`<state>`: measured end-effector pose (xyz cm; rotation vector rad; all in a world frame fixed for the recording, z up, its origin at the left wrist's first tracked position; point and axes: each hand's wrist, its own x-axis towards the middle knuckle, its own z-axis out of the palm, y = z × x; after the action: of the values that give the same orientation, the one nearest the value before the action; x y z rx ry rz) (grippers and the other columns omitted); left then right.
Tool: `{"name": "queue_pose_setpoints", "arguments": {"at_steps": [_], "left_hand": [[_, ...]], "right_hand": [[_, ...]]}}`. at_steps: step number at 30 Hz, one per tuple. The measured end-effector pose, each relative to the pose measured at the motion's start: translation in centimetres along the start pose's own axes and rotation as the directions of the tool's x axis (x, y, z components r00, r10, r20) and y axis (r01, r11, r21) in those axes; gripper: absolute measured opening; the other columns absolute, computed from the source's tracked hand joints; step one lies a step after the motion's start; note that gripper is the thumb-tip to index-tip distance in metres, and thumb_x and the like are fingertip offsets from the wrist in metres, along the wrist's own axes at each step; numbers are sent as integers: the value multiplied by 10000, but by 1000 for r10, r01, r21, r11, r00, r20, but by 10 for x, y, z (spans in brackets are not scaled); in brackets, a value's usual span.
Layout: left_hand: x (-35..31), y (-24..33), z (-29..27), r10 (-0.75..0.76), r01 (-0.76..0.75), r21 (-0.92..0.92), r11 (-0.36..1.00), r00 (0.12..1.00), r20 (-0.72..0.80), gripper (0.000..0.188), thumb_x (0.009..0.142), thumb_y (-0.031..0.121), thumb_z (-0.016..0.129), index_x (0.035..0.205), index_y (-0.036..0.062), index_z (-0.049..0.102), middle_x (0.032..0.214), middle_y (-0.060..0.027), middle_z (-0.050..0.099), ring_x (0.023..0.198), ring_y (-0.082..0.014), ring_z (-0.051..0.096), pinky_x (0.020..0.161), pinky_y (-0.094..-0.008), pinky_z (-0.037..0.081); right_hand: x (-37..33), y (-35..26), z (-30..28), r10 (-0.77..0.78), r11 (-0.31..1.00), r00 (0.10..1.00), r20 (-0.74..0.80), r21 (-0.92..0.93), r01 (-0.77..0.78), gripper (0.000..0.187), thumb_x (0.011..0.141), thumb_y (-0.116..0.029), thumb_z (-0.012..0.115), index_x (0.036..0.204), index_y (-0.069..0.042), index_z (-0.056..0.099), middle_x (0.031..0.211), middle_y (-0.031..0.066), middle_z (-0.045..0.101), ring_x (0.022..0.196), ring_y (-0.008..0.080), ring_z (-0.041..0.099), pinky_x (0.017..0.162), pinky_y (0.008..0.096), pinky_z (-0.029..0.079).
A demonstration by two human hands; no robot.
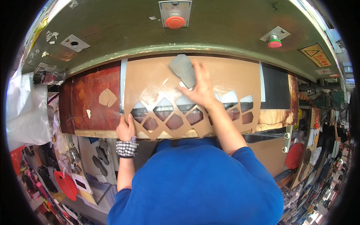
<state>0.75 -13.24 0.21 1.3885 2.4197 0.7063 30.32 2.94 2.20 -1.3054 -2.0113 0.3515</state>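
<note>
A tan sheet (232,69), punched with rows of angular holes along its near half, lies across the worktable in front of me. Holding its near left edge is my left hand (126,128), a checkered band round the wrist. My right hand (203,87) reaches over the sheet and grips a grey, angular cutting die (182,69) at its right and near sides, thumb below and fingers beside it. The die rests on or just over the uncut far part of the sheet; I cannot tell which. Two cut tan pieces (108,97) lie overlapping on the left.
A green machine beam (127,26) spans the far side, with a red push button (175,21) and a smaller red-green button (275,42). A dark red board (84,116) lies left, a black panel (275,84) right. Clear plastic (28,116) hangs at far left.
</note>
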Motion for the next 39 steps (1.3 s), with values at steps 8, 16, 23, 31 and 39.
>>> {"name": "queue_pose_setpoints", "arguments": {"at_steps": [8,16,23,31,39], "left_hand": [[-50,-26,-2,19,-13,112,994,999,-47,343,975,389,538,940,57,615,634,-196,602,585,-405,601,509,-461,438],[-45,-19,-2,34,-30,93,995,998,-46,305,957,353,564,967,56,631,631,-214,601,594,-419,596,525,-501,433],[-6,-3,7,-7,14,125,992,998,-56,382,971,431,525,983,67,641,710,-215,646,674,-427,634,567,-469,475],[65,33,21,-46,55,151,987,997,-65,439,970,468,502,985,56,649,749,-211,665,705,-425,641,596,-479,484],[131,43,31,26,-16,134,991,997,-78,480,989,475,441,941,31,618,799,-262,646,769,-476,611,647,-529,464]], "right_hand": [[-14,-2,-37,575,92,766,288,908,-410,943,790,-26,747,1520,-46,151,1226,182,598,1034,207,626,896,308,513],[-50,1,-37,115,989,977,-181,-69,-129,983,665,-46,815,1470,18,255,1241,237,523,1124,373,539,970,442,451],[-4,29,-51,481,856,863,-154,297,-423,904,772,-201,787,1464,38,257,1321,252,469,1207,401,466,1035,466,382],[120,94,-138,85,937,747,-660,-202,-286,1036,916,-470,583,1443,158,-50,1496,414,12,1414,530,47,1162,558,76],[96,114,-117,70,936,769,-635,-225,-271,992,907,-419,622,1481,101,2,1521,366,54,1432,490,81,1169,541,112]]}}
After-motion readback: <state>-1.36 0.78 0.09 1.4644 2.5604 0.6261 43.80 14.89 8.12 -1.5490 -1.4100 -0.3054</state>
